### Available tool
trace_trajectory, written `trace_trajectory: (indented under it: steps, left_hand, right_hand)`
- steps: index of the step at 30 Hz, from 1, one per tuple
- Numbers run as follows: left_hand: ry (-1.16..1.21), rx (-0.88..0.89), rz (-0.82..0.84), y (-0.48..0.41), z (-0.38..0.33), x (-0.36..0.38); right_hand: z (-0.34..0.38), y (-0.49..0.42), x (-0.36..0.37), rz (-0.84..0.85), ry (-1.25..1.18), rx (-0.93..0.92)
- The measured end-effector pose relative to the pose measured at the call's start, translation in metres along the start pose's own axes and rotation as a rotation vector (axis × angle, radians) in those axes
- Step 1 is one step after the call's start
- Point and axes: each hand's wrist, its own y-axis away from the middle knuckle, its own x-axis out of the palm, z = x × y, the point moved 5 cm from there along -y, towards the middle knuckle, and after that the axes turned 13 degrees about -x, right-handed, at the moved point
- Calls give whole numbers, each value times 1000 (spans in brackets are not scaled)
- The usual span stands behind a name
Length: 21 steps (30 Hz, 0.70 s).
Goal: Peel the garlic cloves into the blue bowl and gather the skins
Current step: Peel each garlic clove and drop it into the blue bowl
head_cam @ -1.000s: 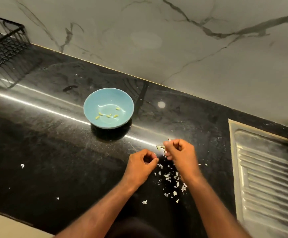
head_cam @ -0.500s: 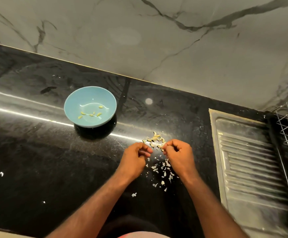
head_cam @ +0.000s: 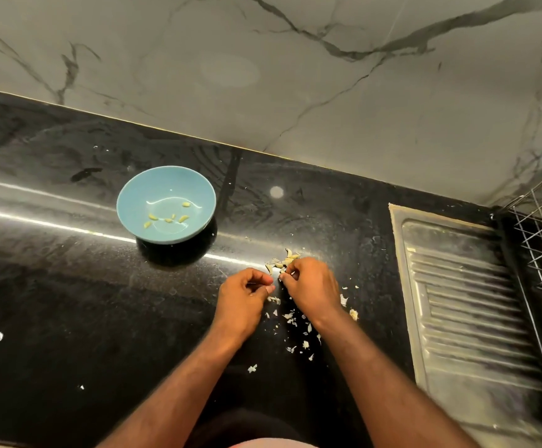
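While both hands work close together over the counter, we see the left hand with fingers curled and thumb on the forefinger. Whether it holds something, we cannot tell. The right hand curls its fingers round a pale piece, just beside the cloves heaped behind it. The skins lie scattered between the wrists. The bowl stands apart at the left — some peeled cloves lie inside. At the right is the drainboard.
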Motion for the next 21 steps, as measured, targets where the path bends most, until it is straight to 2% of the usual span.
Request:
trace_trajectory:
  steps: [6,11,15,21]
  left_hand:
    - [-4,0,13,3,-4,-3]
    - [152,-8,105,9,-10,1]
    - [66,20,285,22,-17,15]
    - [33,96,262,37,-24,15]
  right_hand:
    - [8,0,-3,11,4,-77]
    - [6,28,-26,-66,-356,-64]
    - [7,54,-34,-12,-515,-64]
    - [6,79,-43,-94,-801,45]
